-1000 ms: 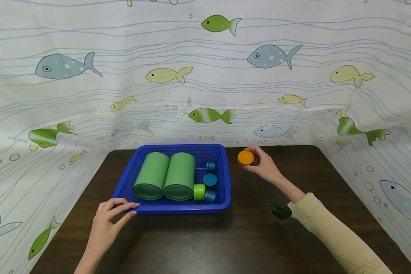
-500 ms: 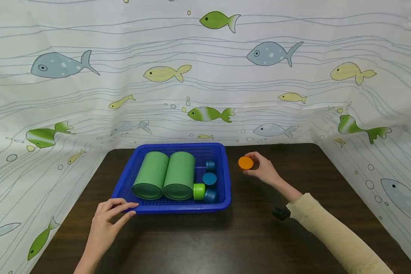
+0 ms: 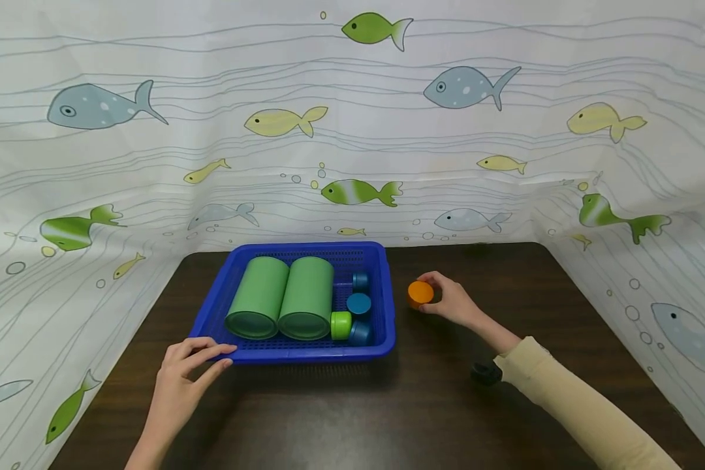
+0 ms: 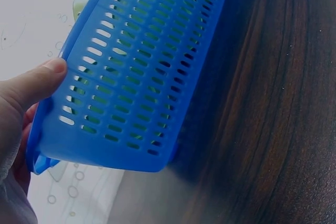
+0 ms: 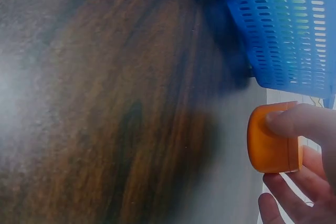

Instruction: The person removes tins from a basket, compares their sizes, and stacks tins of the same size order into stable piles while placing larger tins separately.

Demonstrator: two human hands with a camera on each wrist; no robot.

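Note:
A small orange cap point(image 3: 420, 292) point(image 5: 273, 141) sits low over the dark table, just right of the blue basket point(image 3: 382, 339) point(image 5: 294, 35). My right hand point(image 3: 449, 301) pinches it between thumb and curled fingers point(image 5: 299, 121). My left hand point(image 3: 182, 372) holds the basket's near left corner, thumb point(image 4: 34, 82) on the slotted wall point(image 4: 142, 93), fingers over the rim. In the basket lie two green cylinders point(image 3: 257, 298) point(image 3: 307, 299) side by side, a lime cap point(image 3: 341, 325) and three blue caps point(image 3: 359, 304).
The dark wooden table point(image 3: 435, 405) is walled in at the back and both sides by a white fish-print curtain point(image 3: 352, 130). A black wrist-worn device point(image 3: 485, 373) shows at my right sleeve.
My right hand has brought the orange cap down and slightly nearer, from above the table to about table level beside the basket. My left hand stays on the basket corner.

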